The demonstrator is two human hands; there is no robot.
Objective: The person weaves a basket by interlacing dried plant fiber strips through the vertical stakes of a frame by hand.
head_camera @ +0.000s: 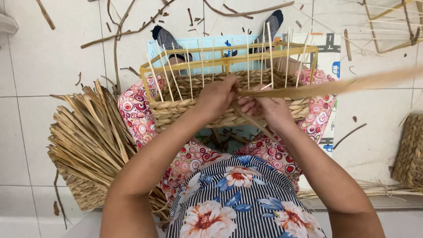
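While half-woven basket (229,105) is braced on lap, left hand (217,98) is clamped on rim weave, right hand (264,108) pinched on flat reed strand (335,86); strand could be snapped or kinked if pulled hard round thin upright stakes (189,72); stakes likely bent out of line

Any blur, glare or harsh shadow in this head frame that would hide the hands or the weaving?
Head view: light is even and soft, with no glare on the white tiled floor; the long tan straw strand smears into motion blur toward the right edge; the left hand, right hand and half-woven straw basket on its wooden frame stay sharp; straight lines bow slightly near the edges.
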